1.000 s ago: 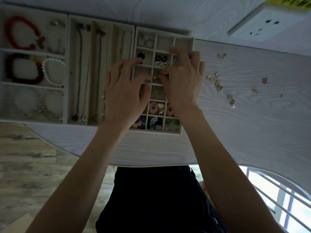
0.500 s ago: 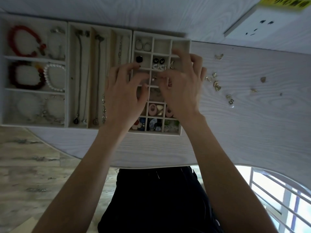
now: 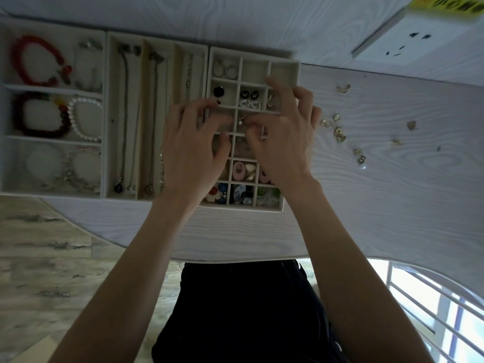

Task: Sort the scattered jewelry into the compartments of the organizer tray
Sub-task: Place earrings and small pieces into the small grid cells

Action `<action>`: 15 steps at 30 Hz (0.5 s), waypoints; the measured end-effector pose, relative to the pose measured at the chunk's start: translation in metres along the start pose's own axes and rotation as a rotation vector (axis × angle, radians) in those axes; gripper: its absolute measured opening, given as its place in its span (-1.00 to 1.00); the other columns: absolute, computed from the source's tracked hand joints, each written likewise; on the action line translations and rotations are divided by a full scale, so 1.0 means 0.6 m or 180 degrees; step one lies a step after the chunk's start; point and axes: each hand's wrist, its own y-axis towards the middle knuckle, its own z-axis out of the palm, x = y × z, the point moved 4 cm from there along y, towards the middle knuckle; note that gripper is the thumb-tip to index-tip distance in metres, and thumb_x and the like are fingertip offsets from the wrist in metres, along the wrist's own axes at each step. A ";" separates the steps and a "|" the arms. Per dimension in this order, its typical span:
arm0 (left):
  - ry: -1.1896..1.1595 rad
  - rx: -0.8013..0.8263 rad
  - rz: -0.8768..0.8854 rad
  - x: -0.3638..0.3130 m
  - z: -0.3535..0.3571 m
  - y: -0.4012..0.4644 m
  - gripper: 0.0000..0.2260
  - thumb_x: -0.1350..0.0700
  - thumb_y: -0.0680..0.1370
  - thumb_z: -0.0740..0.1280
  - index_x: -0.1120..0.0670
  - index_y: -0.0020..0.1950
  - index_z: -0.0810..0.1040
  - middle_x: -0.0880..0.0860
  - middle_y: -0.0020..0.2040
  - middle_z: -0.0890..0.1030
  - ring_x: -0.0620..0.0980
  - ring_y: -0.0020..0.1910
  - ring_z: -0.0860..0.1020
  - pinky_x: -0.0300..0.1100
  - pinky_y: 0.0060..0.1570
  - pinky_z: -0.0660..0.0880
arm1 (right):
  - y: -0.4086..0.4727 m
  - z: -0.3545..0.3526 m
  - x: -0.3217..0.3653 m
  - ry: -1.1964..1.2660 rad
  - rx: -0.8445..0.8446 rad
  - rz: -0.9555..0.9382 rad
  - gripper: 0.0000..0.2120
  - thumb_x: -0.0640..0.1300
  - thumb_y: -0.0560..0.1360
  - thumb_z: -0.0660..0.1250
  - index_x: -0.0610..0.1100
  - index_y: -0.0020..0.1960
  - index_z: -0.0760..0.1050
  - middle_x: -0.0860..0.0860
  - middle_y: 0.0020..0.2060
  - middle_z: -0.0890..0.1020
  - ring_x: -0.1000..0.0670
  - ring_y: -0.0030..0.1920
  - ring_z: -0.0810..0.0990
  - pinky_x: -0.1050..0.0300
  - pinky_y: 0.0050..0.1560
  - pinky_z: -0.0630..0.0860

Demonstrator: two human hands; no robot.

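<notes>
- I am pinching a small gold earring [image 3: 241, 121] in my right hand [image 3: 284, 142] over the cream gridded organizer tray [image 3: 285, 66], middle cell.
- My left hand [image 3: 195, 142] is hovering beside it, fingers loosely curled, holding nothing.
- Scattered gold earrings [image 3: 339, 133] are lying on the white wood-grain counter [image 3: 392, 192], nearest my right hand.

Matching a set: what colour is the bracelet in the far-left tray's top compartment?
Red beads; the bracelet shows clearly in the head view.

middle tray cells [image 3: 237, 148] (behind hands [image 3: 284, 142])
</notes>
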 end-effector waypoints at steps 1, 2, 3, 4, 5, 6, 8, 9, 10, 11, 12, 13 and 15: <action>-0.0004 -0.0004 0.0008 0.000 0.000 0.001 -0.83 0.11 0.51 0.27 0.09 0.02 0.61 0.10 0.15 0.56 0.10 0.17 0.42 -0.25 0.18 0.24 | -0.001 -0.002 0.001 0.0039 -0.0026 -0.0009 -0.83 -0.08 0.36 0.31 0.05 -0.29 0.67 0.03 0.27 0.50 -0.03 0.21 0.24 0.06 0.12 0.21; 0.0003 -0.0003 0.0024 -0.001 0.000 0.002 -0.83 0.11 0.51 0.27 0.09 0.03 0.61 0.10 0.15 0.56 0.11 0.17 0.43 -0.25 0.18 0.24 | -0.001 -0.003 0.003 0.0075 -0.0049 -0.0034 -0.84 -0.09 0.36 0.31 0.05 -0.29 0.67 0.02 0.26 0.51 -0.03 0.21 0.24 0.05 0.12 0.22; 0.0018 0.0004 0.0043 -0.001 0.000 0.003 -0.83 0.11 0.52 0.27 0.09 0.03 0.61 0.10 0.15 0.56 0.12 0.17 0.44 -0.24 0.18 0.24 | -0.001 -0.004 0.005 0.0095 -0.0062 -0.0067 -0.85 -0.09 0.35 0.32 0.04 -0.29 0.67 0.01 0.26 0.51 -0.03 0.21 0.25 0.05 0.11 0.22; 0.0039 0.0017 0.0057 -0.002 0.000 0.003 -0.82 0.10 0.52 0.27 0.09 0.04 0.62 0.10 0.16 0.56 0.12 0.17 0.44 -0.23 0.18 0.26 | -0.002 -0.004 0.006 0.0092 -0.0060 -0.0098 -0.86 -0.08 0.35 0.33 0.04 -0.29 0.67 0.00 0.26 0.51 -0.04 0.21 0.25 0.05 0.10 0.22; 0.0058 0.0029 0.0058 -0.002 0.000 0.003 -0.82 0.09 0.52 0.27 0.09 0.04 0.62 0.10 0.16 0.56 0.13 0.18 0.43 -0.21 0.18 0.28 | -0.003 -0.002 0.007 0.0077 -0.0035 -0.0120 -0.86 -0.08 0.35 0.33 0.04 -0.29 0.66 -0.01 0.26 0.51 -0.04 0.21 0.25 0.05 0.10 0.22; 0.0063 0.0034 0.0054 -0.002 0.000 0.003 -0.81 0.09 0.53 0.26 0.09 0.05 0.62 0.10 0.16 0.56 0.13 0.18 0.43 -0.19 0.18 0.30 | -0.003 -0.001 0.006 0.0062 -0.0004 -0.0127 -0.86 -0.08 0.35 0.32 0.04 -0.29 0.66 -0.01 0.26 0.51 -0.04 0.21 0.25 0.04 0.09 0.22; 0.0048 0.0020 0.0061 -0.003 -0.001 0.004 -0.81 0.08 0.53 0.27 0.09 0.04 0.62 0.10 0.16 0.56 0.12 0.19 0.43 -0.18 0.18 0.30 | -0.005 -0.002 0.002 0.0049 0.0020 -0.0121 -0.85 -0.07 0.35 0.31 0.04 -0.29 0.66 -0.01 0.27 0.51 -0.04 0.20 0.25 0.03 0.08 0.24; 0.0040 0.0017 0.0066 -0.003 -0.001 0.003 -0.82 0.09 0.53 0.27 0.09 0.04 0.62 0.10 0.16 0.56 0.12 0.19 0.43 -0.18 0.18 0.30 | -0.005 -0.003 0.000 0.0034 0.0009 -0.0125 -0.84 -0.07 0.36 0.31 0.03 -0.29 0.66 -0.01 0.27 0.51 -0.04 0.20 0.26 0.03 0.08 0.25; 0.0033 0.0020 0.0067 -0.003 -0.001 0.004 -0.82 0.08 0.53 0.27 0.09 0.03 0.62 0.10 0.16 0.56 0.12 0.19 0.42 -0.19 0.17 0.30 | -0.005 -0.004 -0.003 0.0009 -0.0004 -0.0130 -0.84 -0.07 0.36 0.30 0.03 -0.29 0.67 0.00 0.27 0.51 -0.04 0.20 0.26 0.03 0.07 0.25; 0.0029 0.0026 0.0065 -0.004 -0.002 0.004 -0.82 0.08 0.53 0.26 0.09 0.03 0.62 0.09 0.17 0.55 0.12 0.19 0.43 -0.20 0.17 0.29 | -0.006 -0.005 -0.004 -0.0013 -0.0017 -0.0135 -0.83 -0.07 0.37 0.30 0.04 -0.27 0.67 0.00 0.26 0.51 -0.04 0.19 0.27 0.04 0.06 0.25; 0.0033 0.0029 0.0062 -0.004 -0.002 0.004 -0.81 0.08 0.53 0.26 0.09 0.03 0.62 0.09 0.17 0.55 0.12 0.19 0.43 -0.23 0.17 0.28 | -0.006 -0.007 -0.006 -0.0017 -0.0034 -0.0138 -0.83 -0.07 0.37 0.29 0.04 -0.26 0.67 0.00 0.26 0.52 -0.04 0.18 0.28 0.03 0.06 0.26; 0.0045 0.0031 0.0057 -0.005 -0.002 0.003 -0.81 0.08 0.53 0.26 0.08 0.04 0.61 0.09 0.17 0.55 0.12 0.19 0.43 -0.25 0.16 0.25 | -0.006 -0.007 -0.007 -0.0004 -0.0050 -0.0141 -0.82 -0.07 0.37 0.29 0.04 -0.25 0.67 0.00 0.25 0.52 -0.05 0.18 0.29 0.02 0.05 0.27; 0.0078 0.0044 0.0060 -0.005 -0.001 0.002 -0.80 0.07 0.53 0.25 0.08 0.04 0.61 0.09 0.18 0.55 0.12 0.19 0.43 -0.29 0.16 0.21 | -0.007 -0.008 -0.007 0.0023 -0.0083 -0.0148 -0.82 -0.08 0.37 0.29 0.05 -0.24 0.68 0.00 0.24 0.52 -0.06 0.17 0.30 0.01 0.04 0.29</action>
